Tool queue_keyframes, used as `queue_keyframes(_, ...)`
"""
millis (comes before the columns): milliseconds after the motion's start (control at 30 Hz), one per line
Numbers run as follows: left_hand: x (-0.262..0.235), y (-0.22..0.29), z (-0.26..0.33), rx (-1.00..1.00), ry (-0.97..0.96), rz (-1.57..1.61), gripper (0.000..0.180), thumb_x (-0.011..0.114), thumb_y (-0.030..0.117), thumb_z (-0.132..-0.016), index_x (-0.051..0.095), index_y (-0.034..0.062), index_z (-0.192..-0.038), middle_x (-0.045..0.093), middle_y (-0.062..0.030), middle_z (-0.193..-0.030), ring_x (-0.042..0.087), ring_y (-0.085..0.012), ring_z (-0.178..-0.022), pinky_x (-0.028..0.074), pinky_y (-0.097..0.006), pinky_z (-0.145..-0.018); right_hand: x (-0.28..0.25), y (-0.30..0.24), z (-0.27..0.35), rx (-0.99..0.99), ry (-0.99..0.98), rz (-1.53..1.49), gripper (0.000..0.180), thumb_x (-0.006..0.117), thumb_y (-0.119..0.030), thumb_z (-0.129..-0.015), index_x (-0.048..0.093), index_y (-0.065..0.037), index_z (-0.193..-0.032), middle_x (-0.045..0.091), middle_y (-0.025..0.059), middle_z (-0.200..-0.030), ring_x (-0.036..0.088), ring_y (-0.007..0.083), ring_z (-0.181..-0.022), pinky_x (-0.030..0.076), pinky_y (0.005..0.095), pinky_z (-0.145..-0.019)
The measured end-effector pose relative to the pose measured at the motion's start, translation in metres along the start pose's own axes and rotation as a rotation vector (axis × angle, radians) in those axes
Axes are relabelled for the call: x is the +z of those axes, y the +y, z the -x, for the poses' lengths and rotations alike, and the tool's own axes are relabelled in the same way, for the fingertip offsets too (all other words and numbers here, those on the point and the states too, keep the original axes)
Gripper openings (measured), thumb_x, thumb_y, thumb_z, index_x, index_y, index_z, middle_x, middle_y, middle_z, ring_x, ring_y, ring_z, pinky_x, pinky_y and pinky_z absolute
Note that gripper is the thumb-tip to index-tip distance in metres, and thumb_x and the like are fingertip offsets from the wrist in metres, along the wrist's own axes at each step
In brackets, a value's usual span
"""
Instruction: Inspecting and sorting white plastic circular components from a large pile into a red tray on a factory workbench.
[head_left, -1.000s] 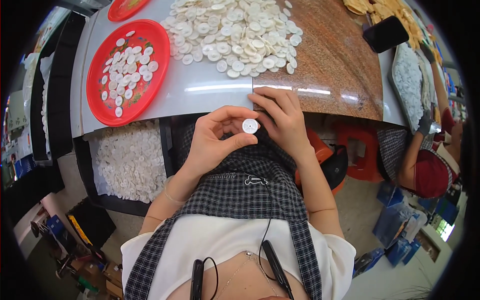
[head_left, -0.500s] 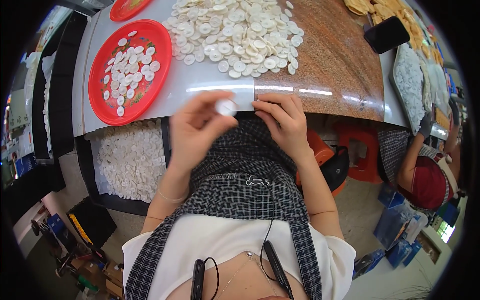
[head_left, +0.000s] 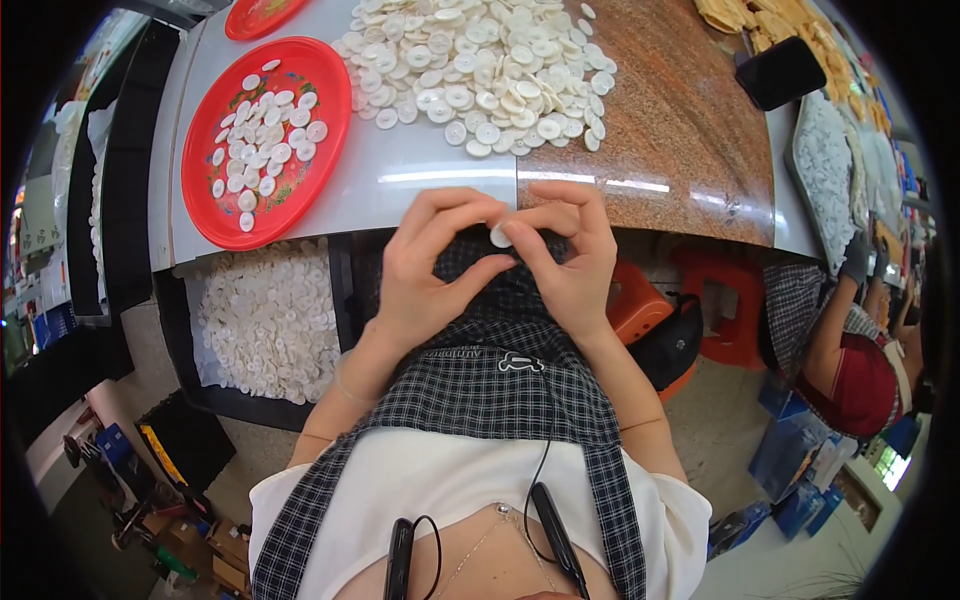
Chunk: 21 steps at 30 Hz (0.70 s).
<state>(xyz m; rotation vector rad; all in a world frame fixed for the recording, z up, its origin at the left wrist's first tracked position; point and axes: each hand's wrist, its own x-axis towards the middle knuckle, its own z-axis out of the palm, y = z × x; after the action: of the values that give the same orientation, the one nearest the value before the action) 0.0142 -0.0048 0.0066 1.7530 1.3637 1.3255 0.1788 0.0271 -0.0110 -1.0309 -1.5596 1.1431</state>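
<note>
Both hands pinch one white disc just below the tabletop edge: left hand and right hand grip closed on it. Best to keep fingertips on its rim, steady.

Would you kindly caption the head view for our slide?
Both hands, left hand and right hand, pinch one white disc below the table edge.

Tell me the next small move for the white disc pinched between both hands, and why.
Probably carry the white disc left and drop it on the red tray. Both the left hand and right hand pinch it at the table edge, and the tray already holds separated discs, apart from the heap.
</note>
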Motion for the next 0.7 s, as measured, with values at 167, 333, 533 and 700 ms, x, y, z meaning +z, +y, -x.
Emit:
queue_keyframes(167,-0.002,-0.008,0.003,-0.115,0.013,0.131,0.036,0.080,0.002,-0.070,0.068,0.0018,-0.104,0.065,-0.0080,-0.098,0.063,-0.0196,-0.093,0.050,-0.030,-0.084,0.008,-0.010,-0.008,-0.002,-0.023,-0.013,0.029,0.067,-0.002,-0.087,0.054,0.001,-0.113,0.070,0.0058,-0.084,0.064,0.0096,-0.080,0.048,0.0223,-0.079)
queue_keyframes(333,-0.011,-0.013,0.005,-0.221,0.027,0.274,0.036,0.080,0.004,-0.071,0.068,0.0017,-0.105,0.064,-0.0070,-0.102,0.061,-0.0156,-0.095,0.047,-0.027,-0.087,0.011,0.012,-0.028,-0.165,0.015,0.283,0.021,0.070,-0.008,-0.086,0.065,-0.006,-0.106,0.064,0.0028,-0.085,0.061,0.0121,-0.079,0.046,0.0265,-0.075)
queue_keyframes(533,-0.012,-0.012,0.006,-0.236,0.008,0.324,0.036,0.076,-0.001,-0.075,0.065,-0.0026,-0.109,0.060,-0.0090,-0.106,0.057,-0.0164,-0.098,0.045,-0.027,-0.089,0.018,0.023,-0.056,-0.414,0.059,0.696,0.019,0.075,-0.018,-0.075,0.070,-0.014,-0.093,0.054,-0.0006,-0.084,0.052,0.0195,-0.081,0.036,0.0341,-0.069)
queue_keyframes(700,-0.012,-0.015,0.005,-0.211,0.026,0.312,0.035,0.079,0.002,-0.073,0.069,0.0010,-0.107,0.063,-0.0061,-0.103,0.059,-0.0135,-0.094,0.046,-0.026,-0.086,0.016,0.026,-0.058,-0.449,0.089,0.718,0.018,0.078,-0.018,-0.074,0.073,-0.014,-0.090,0.055,-0.0019,-0.079,0.051,0.0173,-0.075,0.037,0.0328,-0.068)
